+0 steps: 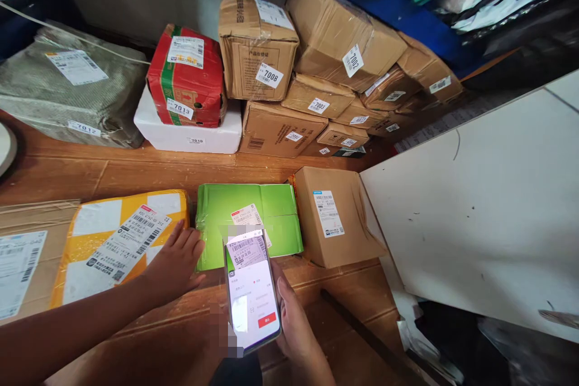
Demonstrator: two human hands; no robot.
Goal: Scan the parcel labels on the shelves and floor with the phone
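My right hand (289, 307) grips a smartphone (253, 307) upright in front of me. On its lit screen are a camera picture of a shipping label and a red button. Behind the phone lies a bright green box (235, 199) with a label (251, 217) partly hidden by it. My left hand (181, 253) reaches in from the left, fingers spread and slightly bent, at the right side of a yellow and white parcel (81, 223). The fingertips are close to the green box; whether they touch it I cannot tell. A large printed label (131, 247) covers the yellow parcel's top.
A brown carton (353, 211) stands right of the green box, another (40, 217) at far left. Along the back are numbered parcels: a grey wrapped one (45, 96), a red box (194, 84) on a white box (190, 136), and stacked cartons (253, 60). A white panel (488, 193) borders the right.
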